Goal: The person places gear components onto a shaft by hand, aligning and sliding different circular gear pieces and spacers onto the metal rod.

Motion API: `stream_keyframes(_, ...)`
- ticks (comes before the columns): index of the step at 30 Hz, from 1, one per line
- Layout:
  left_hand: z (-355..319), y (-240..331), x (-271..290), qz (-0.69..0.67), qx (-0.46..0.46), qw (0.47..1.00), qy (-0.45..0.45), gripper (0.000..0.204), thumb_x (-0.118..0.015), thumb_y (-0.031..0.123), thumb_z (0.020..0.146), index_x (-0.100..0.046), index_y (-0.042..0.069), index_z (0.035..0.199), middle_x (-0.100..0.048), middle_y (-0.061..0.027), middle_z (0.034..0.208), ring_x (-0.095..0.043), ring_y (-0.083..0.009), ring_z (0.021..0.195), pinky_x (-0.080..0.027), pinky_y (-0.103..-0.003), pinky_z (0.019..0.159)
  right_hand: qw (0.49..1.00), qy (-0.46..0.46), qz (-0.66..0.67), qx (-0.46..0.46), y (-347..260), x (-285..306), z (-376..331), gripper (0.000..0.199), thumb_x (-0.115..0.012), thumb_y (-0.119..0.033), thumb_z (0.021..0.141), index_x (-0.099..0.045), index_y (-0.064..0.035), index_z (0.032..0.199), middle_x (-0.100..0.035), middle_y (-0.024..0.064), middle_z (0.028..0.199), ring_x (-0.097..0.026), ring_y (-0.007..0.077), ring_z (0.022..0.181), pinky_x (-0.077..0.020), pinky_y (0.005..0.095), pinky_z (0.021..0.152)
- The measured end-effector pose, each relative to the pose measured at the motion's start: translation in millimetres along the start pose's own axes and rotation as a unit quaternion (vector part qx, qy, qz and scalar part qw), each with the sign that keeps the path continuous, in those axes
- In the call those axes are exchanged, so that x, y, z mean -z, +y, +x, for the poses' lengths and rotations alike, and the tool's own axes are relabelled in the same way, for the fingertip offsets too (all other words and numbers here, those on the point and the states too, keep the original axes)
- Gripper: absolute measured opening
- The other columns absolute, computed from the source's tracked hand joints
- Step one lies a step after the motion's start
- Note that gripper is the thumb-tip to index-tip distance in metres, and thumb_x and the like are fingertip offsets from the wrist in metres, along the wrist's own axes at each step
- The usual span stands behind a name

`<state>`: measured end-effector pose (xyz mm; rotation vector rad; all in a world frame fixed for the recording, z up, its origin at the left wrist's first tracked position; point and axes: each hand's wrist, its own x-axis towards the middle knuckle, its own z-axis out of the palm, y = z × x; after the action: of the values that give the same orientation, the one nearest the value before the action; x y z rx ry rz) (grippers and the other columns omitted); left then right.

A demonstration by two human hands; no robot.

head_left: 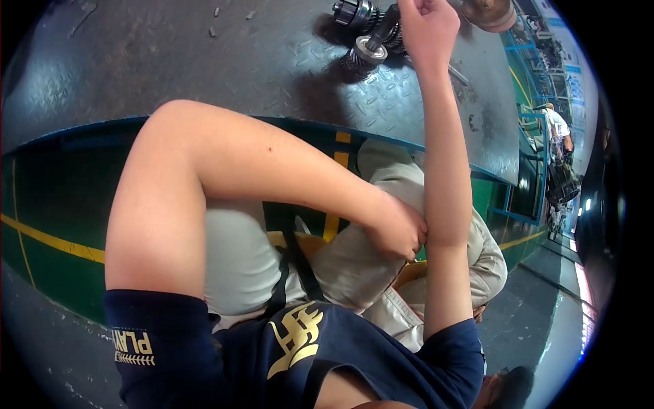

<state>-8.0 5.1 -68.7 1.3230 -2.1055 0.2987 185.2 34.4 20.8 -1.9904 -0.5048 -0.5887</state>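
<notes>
My right hand [428, 27] reaches far forward over a grey checker-plate bench [204, 61], fingers curled around the end of a dark steel geared shaft [373, 39] lying on the plate. My left arm is bent across my body. My left hand [398, 228] is cupped against my right arm just by the elbow, fingers closed on it. Below the arms I see my beige trousers [354, 266] and dark blue shirt [293, 354].
A second gear cluster [353, 11] and a round brownish part [489, 13] lie near the shaft, with small loose bits [214, 31] on the plate. The bench has a blue edge [88, 129]. The green floor has yellow lines [48, 240]. Another person [557, 127] stands far right.
</notes>
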Motion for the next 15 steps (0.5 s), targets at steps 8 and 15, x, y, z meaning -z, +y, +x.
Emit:
stream_keyframes(8, 12.8, -0.4, -12.5, -0.023, -0.014, 1.000, 0.007, 0.027, -0.050, 0.012, 0.091, -0.064, 0.000, 0.110, -0.065, -0.0121, 0.116, -0.057, -0.0269, 0.117, -0.046, -0.038, 0.102, 0.953, -0.098, -0.171, 0.231, -47.1, 13.1, -30.0, 0.015, -0.071, -0.015, 0.086, -0.067, -0.0015, 0.087, -0.057, 0.0050, 0.061, -0.055, 0.0141, 0.053, -0.0426, 0.0278, 0.051)
stream_keyframes(15, 34.3, 7.8, -25.8, -0.029, -0.004, 0.999, -0.030, 0.023, -0.049, 0.010, 0.092, -0.065, -0.001, 0.104, -0.066, -0.0145, 0.107, -0.062, -0.0306, 0.105, -0.051, -0.040, 0.093, 0.983, -0.110, -0.140, 0.044, -53.6, 64.4, -61.4, 0.015, -0.070, -0.014, 0.086, -0.063, -0.0013, 0.085, -0.066, 0.0123, 0.070, -0.064, 0.0257, 0.060, -0.0496, 0.0320, 0.058)
